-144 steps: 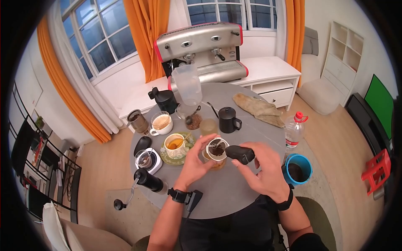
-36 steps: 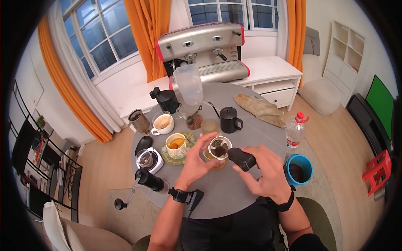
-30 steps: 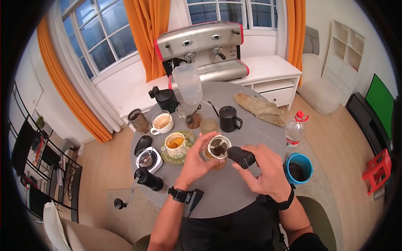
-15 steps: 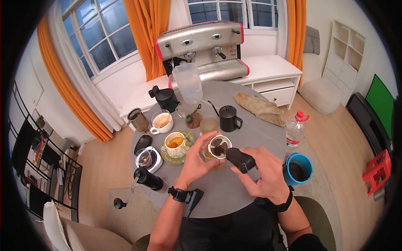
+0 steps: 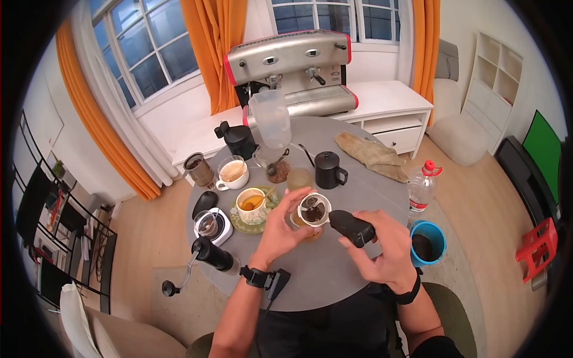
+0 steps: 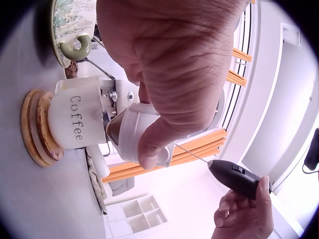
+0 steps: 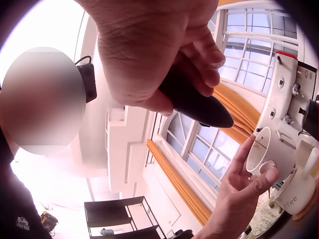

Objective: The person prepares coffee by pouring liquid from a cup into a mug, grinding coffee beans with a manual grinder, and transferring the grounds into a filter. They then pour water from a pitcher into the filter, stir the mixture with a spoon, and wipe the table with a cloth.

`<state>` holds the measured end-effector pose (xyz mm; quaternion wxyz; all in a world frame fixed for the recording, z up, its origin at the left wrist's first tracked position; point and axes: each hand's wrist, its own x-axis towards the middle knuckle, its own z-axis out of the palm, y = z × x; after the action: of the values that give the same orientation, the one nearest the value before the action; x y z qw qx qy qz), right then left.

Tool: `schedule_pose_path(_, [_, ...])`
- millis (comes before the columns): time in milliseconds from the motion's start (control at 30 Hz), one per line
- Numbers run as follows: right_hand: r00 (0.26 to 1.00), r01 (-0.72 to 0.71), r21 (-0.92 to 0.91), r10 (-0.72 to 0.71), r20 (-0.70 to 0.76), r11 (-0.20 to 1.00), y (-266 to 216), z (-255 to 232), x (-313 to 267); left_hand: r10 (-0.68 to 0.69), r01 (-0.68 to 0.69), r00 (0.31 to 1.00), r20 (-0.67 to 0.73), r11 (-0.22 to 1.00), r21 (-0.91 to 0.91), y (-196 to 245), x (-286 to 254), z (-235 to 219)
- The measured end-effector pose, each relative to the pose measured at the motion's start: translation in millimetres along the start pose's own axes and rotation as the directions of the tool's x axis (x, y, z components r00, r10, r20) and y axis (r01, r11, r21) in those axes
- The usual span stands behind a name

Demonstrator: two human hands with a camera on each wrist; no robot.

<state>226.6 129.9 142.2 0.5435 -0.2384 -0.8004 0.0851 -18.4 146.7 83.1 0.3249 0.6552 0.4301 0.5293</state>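
My left hand (image 5: 283, 227) holds a small white cup (image 6: 130, 137) between thumb and fingers; dark contents show inside its rim. The cup is tilted, its tapered base over a pale mug lettered "Coffee" (image 6: 77, 114), which stands on stacked round wooden coasters (image 6: 32, 124). In my right hand (image 5: 385, 250) is a black handheld milk frother (image 5: 352, 228), gripped by its body. Its thin metal shaft reaches into the mouth of the white cup, seen in the right wrist view. The whisk head appears over the dark contents in the head view.
Left of the hands are a floral teacup (image 5: 251, 201) on a green saucer, a scale (image 5: 222, 232) and a hand grinder (image 5: 213, 255). Behind stand a gooseneck kettle (image 5: 326, 170) and a tall clear pitcher (image 5: 270, 119). A blue bucket (image 5: 427, 227) is on the right.
The right hand and frother have shifted slightly right since half a second ago. The left hand keeps the white cup over the lettered mug. The whisk has moved within the cup.
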Motion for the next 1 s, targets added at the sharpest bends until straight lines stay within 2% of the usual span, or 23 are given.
schedule_pose_path(133, [0.998, -0.039, -0.058, 0.042, 0.056, 0.998, 3, 0, -1, 0.009, -0.009, 1.0, -0.001, 1.0, -0.014, 0, 1, 1])
schedule_pose_path(200, [0.995, -0.029, -0.088, 0.037, 0.09, 0.996, 0, -6, -1, -0.001, 0.0, 1.0, 0.031, 0.999, 0.037, 0, 1, 0])
schedule_pose_path(333, [1.0, -0.008, -0.048, 0.009, 0.015, 0.999, -4, -9, -2, 0.031, -0.037, 0.998, 0.048, 0.989, 0.142, 0, 0, -3])
schedule_pose_path(700, [0.999, -0.034, -0.049, 0.033, -0.013, 0.998, 0, -11, -5, 0.03, -0.03, 1.0, 0.0, 0.998, 0.063, 1, 0, 1])
schedule_pose_path(900, [0.997, -0.068, -0.031, 0.069, 0.025, 0.997, 3, -6, -6, 0.015, -0.015, 1.0, 0.009, 0.999, 0.05, 1, 1, 2])
schedule_pose_path(1000, [0.998, -0.06, -0.029, 0.059, -0.031, 0.998, 1, -6, -6, 0.016, -0.017, 1.0, 0.02, 0.998, 0.052, 2, 1, 2])
